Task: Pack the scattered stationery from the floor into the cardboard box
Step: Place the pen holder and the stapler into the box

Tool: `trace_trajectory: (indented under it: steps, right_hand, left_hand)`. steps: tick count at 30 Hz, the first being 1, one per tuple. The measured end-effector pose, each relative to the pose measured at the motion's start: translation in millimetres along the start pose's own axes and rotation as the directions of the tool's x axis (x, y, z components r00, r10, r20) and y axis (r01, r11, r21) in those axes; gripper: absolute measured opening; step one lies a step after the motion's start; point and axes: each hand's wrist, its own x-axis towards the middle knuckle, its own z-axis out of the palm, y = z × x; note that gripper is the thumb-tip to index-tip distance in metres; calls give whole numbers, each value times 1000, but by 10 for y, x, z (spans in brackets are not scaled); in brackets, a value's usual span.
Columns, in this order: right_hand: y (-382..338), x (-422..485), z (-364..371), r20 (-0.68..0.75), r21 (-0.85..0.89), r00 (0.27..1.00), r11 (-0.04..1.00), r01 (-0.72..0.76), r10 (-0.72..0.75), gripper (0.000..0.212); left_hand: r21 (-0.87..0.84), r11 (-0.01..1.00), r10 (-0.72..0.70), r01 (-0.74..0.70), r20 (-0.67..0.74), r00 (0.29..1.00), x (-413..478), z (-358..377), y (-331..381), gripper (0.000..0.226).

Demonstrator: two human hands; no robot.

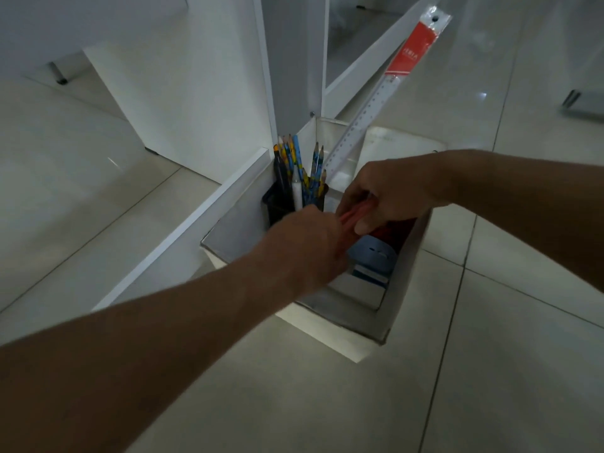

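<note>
**One box, one ruler, one crowded cup, and my two hands**

Counted from above: one cardboard box (402, 282); one ruler (361, 123) in its packet; one white booklet (405, 146); one black cup (277, 208) holding about eight blue-patterned pencils (316, 171), one white pen (296, 195) and what look like two dark pens (281, 169), all bunched too tightly for an exact tally. Lower in the box I count one blue gadget (372, 253), one blue-and-white packet (372, 277), one white pad (356, 294) and one red item (392, 231), mostly covered. My left hand (307, 253) and right hand (389, 194) together grip red sticks (351, 214): at least two, the rest hidden by fingers.
</note>
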Motion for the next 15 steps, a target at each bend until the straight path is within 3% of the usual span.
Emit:
trace_trajectory:
  steps: [4, 6, 8, 11, 13, 15]
  right_hand:
    - [-28, 64, 107, -29, 255, 992, 961, -109, 121, 44]
    - [-57, 107, 195, -86, 466, 965, 867, -180, 246, 53]
    - [-104, 148, 289, -151, 600, 918, 772, -210, 367, 46]
    - [-184, 212, 402, -153, 756, 875, 625, -196, 460, 20]
    - [-193, 289, 474, -188, 817, 819, 549, -176, 543, 27]
    - [-190, 357, 556, -247, 804, 763, 566, -183, 597, 35]
  left_hand:
    - [-49, 991, -121, 123, 40, 992, 60, 61, -67, 17]
    - [-98, 981, -168, 168, 12, 986, 97, 77, -126, 16]
    - [-118, 970, -211, 211, 13, 977, 124, 113, -149, 15]
    - [-166, 954, -254, 249, -9, 967, 183, 160, -142, 23]
    - [-141, 958, -259, 251, -40, 965, 226, 188, -150, 27]
    - [-83, 968, -244, 237, -86, 966, 255, 222, -149, 25]
